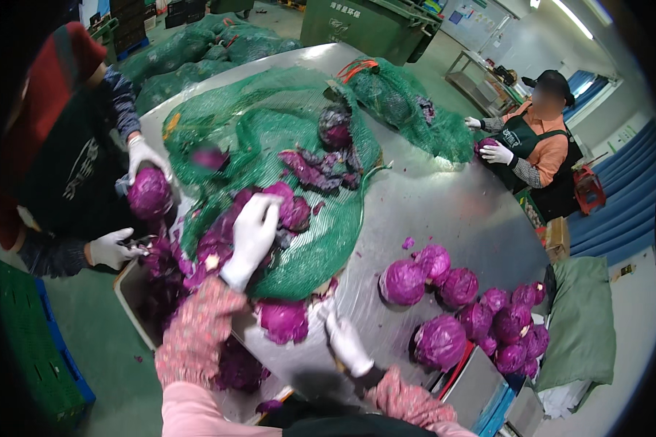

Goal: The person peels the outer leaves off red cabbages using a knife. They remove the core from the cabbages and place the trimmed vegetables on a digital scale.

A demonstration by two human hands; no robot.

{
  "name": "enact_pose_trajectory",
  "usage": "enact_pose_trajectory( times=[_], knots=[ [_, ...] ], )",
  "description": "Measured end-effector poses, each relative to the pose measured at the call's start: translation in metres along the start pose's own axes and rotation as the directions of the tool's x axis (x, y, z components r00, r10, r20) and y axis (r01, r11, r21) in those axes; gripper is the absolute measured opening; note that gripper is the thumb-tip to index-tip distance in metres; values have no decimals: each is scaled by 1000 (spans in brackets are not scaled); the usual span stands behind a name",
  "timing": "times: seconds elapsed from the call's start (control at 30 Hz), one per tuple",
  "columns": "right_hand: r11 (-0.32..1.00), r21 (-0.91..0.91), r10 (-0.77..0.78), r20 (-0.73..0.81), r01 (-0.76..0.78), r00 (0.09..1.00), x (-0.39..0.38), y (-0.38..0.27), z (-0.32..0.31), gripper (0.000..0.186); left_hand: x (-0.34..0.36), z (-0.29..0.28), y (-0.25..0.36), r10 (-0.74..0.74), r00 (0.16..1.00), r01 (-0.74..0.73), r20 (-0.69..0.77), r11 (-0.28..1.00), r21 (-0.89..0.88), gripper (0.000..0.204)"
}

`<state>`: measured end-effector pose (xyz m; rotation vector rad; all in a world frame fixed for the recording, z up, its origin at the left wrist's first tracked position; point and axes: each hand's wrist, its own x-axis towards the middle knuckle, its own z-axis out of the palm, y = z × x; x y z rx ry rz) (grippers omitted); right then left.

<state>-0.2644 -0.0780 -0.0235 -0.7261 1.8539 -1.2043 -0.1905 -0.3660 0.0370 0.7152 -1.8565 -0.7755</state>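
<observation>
Both hands in white gloves: left hand [253, 234], right hand [345, 339]. Sleeves w/ pink-red floral print (small busy pattern), cuffs gathered at wrists. Pale pink top under, dark apron at front.

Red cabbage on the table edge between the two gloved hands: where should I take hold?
Cup the red cabbage over its rounded top from above. It lies loose on the steel table, clear of the green net, with the right hand beside it.
</observation>
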Motion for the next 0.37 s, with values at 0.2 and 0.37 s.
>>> enact_pose_trajectory(
  times=[0.2,0.37],
  knots=[
    [992,-93,105,207,-87,973,-27,49,-12,31,196,167,-122,-218,970,194,103,959,206,52],
    [961,205,199,-57,-183,978,-17,93,-1,29,314,239,-109,-395,377,-464,837,702,540,89]
  ],
)
